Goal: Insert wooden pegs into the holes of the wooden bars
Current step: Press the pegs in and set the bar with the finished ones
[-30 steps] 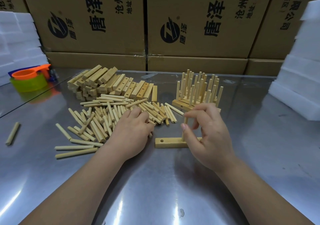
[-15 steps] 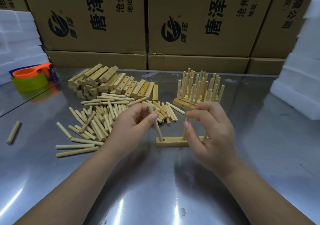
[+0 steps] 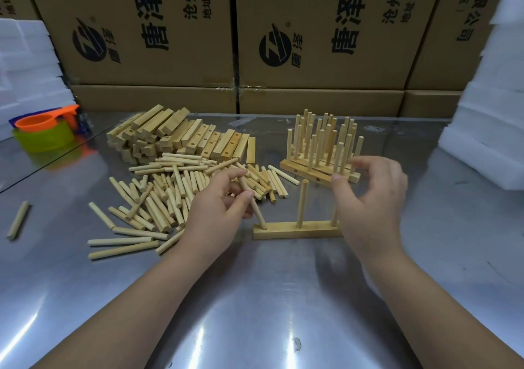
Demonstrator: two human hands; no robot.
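Wooden bar [image 3: 286,231] lies on the steel tabletop [image 3: 255,297], just below the fingers of both hands. I see the left hand [image 3: 215,215] pinching a tilted peg [image 3: 255,209], its lower end at the leftmost hole. The right hand [image 3: 371,198] hovers with fingers [image 3: 337,181] loose and spread, holding nothing. Beside its thumb stands the middle peg [image 3: 302,201]; the right peg [image 3: 334,216] is partly hidden behind it.

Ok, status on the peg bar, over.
Left hand pinches tilted peg, tip at left hole of bar. Right hand open, beside seated pegs. Hole unobstructed.
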